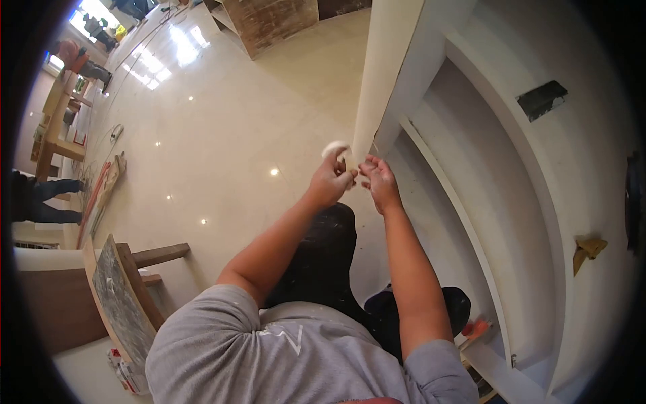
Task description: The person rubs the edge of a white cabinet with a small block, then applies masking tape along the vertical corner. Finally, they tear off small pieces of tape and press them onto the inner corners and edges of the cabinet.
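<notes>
My left hand (331,179) has its fingers closed around a small white roll (334,147) that looks like tape, beside the lower end of a white upright panel (379,74). Just to the right, my right hand (380,183) is raised at the panel's edge with its fingers curled and partly apart. A thin pale strand shows above its fingertips. Whether my right fingertips hold any of the strand is too small to tell. Both hands are close together over the floor, in front of my knees.
White curved shelving (464,222) fills the right side, with a dark rectangular cutout (542,99). A wooden bench (134,286) stands lower left. Behind it are a wooden table (50,135), cables and several people. A wooden cabinet (269,27) stands at the top.
</notes>
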`<state>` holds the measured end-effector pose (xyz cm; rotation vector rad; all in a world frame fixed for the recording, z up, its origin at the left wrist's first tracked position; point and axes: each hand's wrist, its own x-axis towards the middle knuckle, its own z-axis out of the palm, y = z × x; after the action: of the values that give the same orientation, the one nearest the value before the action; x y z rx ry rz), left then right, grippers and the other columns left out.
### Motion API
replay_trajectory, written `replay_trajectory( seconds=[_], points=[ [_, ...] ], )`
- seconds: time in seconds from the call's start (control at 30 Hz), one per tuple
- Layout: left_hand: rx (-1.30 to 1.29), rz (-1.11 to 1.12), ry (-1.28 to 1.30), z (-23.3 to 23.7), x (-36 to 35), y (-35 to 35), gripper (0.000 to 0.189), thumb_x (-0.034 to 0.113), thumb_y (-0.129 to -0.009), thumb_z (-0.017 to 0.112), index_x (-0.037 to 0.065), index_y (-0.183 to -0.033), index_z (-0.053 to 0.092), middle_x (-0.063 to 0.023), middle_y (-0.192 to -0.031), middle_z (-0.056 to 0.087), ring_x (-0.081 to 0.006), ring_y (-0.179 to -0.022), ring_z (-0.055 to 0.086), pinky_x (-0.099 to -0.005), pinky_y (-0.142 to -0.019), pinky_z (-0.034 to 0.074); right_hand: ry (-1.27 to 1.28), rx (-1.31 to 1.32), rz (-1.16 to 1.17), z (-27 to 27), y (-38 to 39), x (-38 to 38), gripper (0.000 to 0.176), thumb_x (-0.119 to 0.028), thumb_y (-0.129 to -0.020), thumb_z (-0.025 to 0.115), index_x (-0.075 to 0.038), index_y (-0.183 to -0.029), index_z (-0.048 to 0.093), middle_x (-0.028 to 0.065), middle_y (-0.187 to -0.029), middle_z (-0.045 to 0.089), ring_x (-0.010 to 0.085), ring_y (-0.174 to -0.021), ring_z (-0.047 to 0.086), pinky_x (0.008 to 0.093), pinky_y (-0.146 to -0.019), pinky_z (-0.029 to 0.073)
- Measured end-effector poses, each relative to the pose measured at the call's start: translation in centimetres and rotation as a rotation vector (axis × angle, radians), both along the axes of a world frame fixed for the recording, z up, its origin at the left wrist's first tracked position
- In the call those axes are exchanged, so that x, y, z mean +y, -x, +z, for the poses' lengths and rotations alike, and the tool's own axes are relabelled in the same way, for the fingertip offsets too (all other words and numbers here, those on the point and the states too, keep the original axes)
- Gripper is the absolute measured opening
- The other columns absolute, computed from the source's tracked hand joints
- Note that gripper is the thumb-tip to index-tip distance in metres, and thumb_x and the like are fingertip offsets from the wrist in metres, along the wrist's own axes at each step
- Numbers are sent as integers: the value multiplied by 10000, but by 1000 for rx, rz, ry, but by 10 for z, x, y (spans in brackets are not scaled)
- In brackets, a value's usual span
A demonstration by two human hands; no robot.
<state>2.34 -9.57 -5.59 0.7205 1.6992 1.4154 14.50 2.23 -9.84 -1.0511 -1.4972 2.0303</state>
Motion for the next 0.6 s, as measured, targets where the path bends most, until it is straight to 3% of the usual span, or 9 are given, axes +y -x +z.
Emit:
replay_trajectory(
  seconds=[0.07, 0.1, 0.13, 0.2, 0.3, 0.4, 0.43, 0.5, 0.6],
  points=[
    [-210, -53, -72, 3, -13, -9, 686, 94, -955, 669, 59, -1528, 293, -98, -937, 631, -199, -814, 691, -311, -715, 549, 190, 31, 129, 23, -13, -11, 536, -316, -945, 693, -90, -1395, 512, 40, -1262, 598, 144, -1085, 583, 358, -905, 466],
    [-343, -57, -126, 10, -19, -16, 695, 91, -958, 671, 66, -1532, 280, -91, -936, 628, -199, -808, 691, -313, -711, 551, 259, 41, 246, 26, -22, -9, 648, -389, -943, 694, -124, -1474, 435, 41, -1360, 541, 158, -1202, 528, 409, -965, 435],
    [-477, -62, -181, 14, -23, -20, 705, 89, -961, 673, 74, -1536, 267, -85, -934, 624, -200, -801, 690, -315, -708, 554, 236, 4, 231, 33, -29, -12, 666, -390, -936, 707, -114, -1477, 434, 47, -1354, 546, 164, -1195, 538, 393, -951, 445],
    [-498, -151, -118, 9, -28, -23, 736, 67, -948, 687, 96, -1539, 247, -72, -940, 619, -203, -849, 688, -317, -730, 561, 193, -72, 197, 50, -43, -18, 701, -391, -923, 733, -94, -1482, 432, 60, -1342, 556, 177, -1180, 558, 361, -925, 466],
    [-428, -311, 8, 15, -30, -27, 796, 64, -920, 721, 114, -1553, 242, -53, -913, 624, -144, -882, 662, -285, -737, 533, -266, -190, 99, 38, -56, -17, 756, -381, -900, 773, -60, -1488, 422, 87, -1339, 565, 182, -1157, 582, 306, -865, 493],
    [-369, -379, -85, 6, -27, -42, 881, 74, -895, 752, 115, -1583, 204, -34, -881, 629, -110, -839, 641, -273, -715, 495, -93, -262, 109, 65, -63, -24, 742, -361, -886, 795, -41, -1459, 448, 102, -1322, 586, 163, -1095, 609, 276, -820, 511],
    [-271, -442, -26, 17, -27, -42, 947, 70, -875, 767, 118, -1605, 166, -29, -873, 642, -116, -836, 636, -277, -735, 483, 45, -214, 81, 69, -65, -27, 693, -353, -895, 788, -50, -1432, 472, 90, -1293, 603, 157, -1081, 612, 283, -820, 515],
    [-320, -465, -30, 22, -27, -44, 966, 69, -872, 770, 116, -1611, 149, -39, -882, 651, -123, -831, 635, -280, -744, 487, 322, -117, 19, 73, -71, -31, 595, -335, -911, 773, -66, -1378, 521, 67, -1236, 638, 144, -1054, 619, 299, -820, 523],
    [-352, -458, -24, 21, -25, -48, 991, 66, -871, 770, 109, -1619, 121, -52, -893, 660, -133, -830, 637, -283, -763, 494, 442, -29, 1, 61, -80, -23, 371, -283, -942, 740, -97, -1232, 601, 25, -1117, 681, 135, -995, 635, 304, -805, 526]
  ],
)
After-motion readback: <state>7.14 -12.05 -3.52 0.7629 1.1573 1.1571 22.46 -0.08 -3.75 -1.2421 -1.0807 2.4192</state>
